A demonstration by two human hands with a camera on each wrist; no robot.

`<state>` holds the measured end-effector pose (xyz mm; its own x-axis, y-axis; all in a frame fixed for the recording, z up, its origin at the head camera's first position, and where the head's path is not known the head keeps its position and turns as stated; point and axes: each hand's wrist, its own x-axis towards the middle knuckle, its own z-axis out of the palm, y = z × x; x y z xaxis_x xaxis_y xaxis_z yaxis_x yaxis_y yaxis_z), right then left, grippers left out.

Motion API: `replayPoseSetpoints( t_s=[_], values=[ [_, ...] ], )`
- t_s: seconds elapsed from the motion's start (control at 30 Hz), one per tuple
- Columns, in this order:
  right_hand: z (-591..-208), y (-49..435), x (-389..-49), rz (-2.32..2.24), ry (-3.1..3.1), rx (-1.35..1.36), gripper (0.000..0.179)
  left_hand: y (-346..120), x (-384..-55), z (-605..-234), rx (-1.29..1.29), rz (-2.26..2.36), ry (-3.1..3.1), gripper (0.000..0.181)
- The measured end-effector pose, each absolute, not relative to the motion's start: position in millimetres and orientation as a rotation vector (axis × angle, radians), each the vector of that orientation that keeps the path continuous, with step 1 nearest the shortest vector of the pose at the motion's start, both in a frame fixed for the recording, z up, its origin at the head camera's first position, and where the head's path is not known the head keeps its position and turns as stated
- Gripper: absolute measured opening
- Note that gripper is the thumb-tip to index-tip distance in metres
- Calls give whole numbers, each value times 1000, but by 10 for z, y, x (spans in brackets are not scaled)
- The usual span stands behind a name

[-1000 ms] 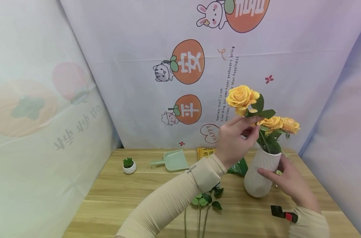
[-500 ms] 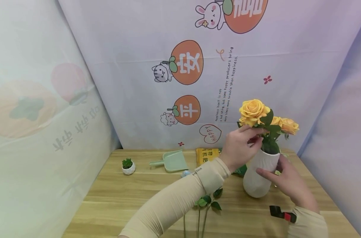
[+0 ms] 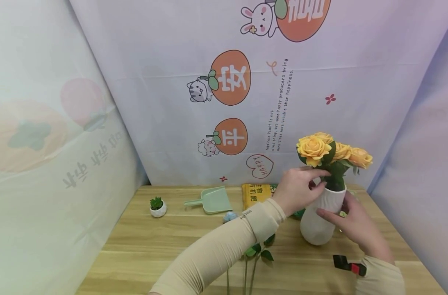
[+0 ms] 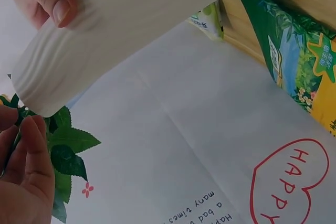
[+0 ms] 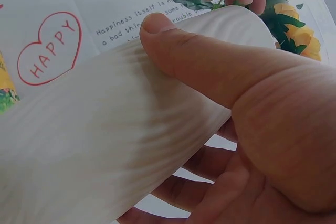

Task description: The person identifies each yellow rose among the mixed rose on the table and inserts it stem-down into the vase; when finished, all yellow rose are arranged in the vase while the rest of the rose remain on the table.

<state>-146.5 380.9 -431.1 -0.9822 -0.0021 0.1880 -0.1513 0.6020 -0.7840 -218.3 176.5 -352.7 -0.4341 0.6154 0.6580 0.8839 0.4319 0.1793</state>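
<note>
A white ribbed vase (image 3: 317, 223), tilted a little, stands on the right of the table and holds several yellow roses (image 3: 360, 157). My right hand (image 3: 360, 225) grips its side, the thumb lying across the front in the right wrist view and the fingers wrapped behind. Just over the vase's mouth, my left hand (image 3: 299, 188) pinches a green stem below the foremost yellow rose (image 3: 313, 150). In the left wrist view, green leaves (image 4: 68, 142) stick out beside those fingertips. The stem's lower end is hidden by the vase.
Loose leafy stems (image 3: 251, 262) lie at the front, beside a blue flower (image 3: 230, 216) partly covered by the left sleeve. Further back are a green dustpan (image 3: 214, 200), a small potted succulent (image 3: 158, 207) and a yellow-and-green bag (image 3: 253, 196). A printed cloth hangs behind.
My left hand has come down and slightly right with the foremost rose, which now sits lower, close to the other blooms. My right hand has kept its grip on the vase.
</note>
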Motion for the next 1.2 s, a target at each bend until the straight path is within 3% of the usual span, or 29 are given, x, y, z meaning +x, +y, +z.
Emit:
replayPoseSetpoints(
  t_s=[0.67,0.97,1.2],
  values=[
    [-4277,3810,-1439,1367,-2649,156,95,1740,-2185,-3651,-1402,-741,-2258,27],
    [-4313,3837,-1427,1320,-2738,19,96,1575,-2214,-3757,-1511,-1011,-2177,24],
    [-4315,3830,-1431,1330,-2729,17,93,1271,-2189,-3868,-1546,-1082,-2218,37]
  ],
)
